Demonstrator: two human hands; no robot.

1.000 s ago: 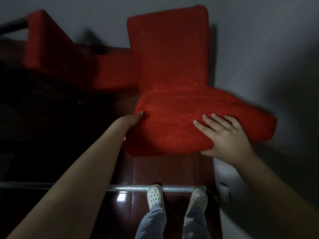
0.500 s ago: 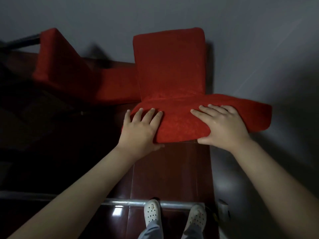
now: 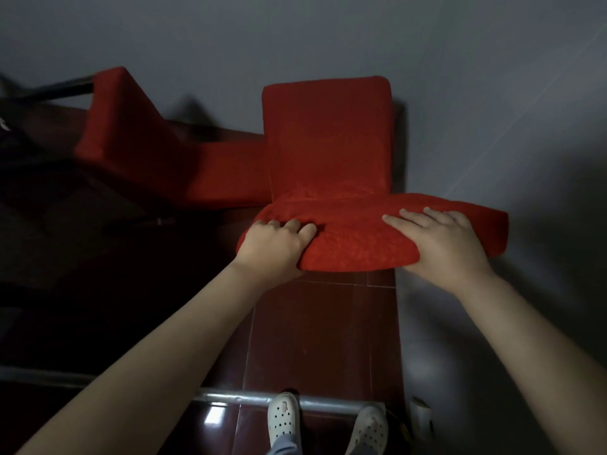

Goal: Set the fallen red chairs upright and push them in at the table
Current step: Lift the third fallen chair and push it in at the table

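Dark red floor tiles (image 3: 315,339) and a metal threshold strip (image 3: 249,398) are shown nearest, with white perforated clogs (image 3: 283,416) at the lower edge and a grey wall (image 3: 492,93) to the right and beyond. Just past the tiles, the near red chair (image 3: 328,152) is seen beside the wall, its padded edge taken at both ends. The left hand (image 3: 271,249) is curled over the left corner, fingers (image 3: 292,226) pressed into the fabric and closed on it. The right hand (image 3: 445,244) is clamped on the right part, fingers (image 3: 414,218) spread flat on top, the thumb apparently tucked beneath.

The covering is judged soft and yielding, since it dents under the grip; the frame inside is presumably stiff and moderately heavy, so a two-handed hold on the padded edge, well apart, seems suited.

Farther left, a second red chair (image 3: 138,152) is seen lying tilted against dark furniture; no table is clearly made out.

Compared with half a second earlier, the left hand has curled more tightly around the corner, and the gripped edge appears slightly flatter to the view.
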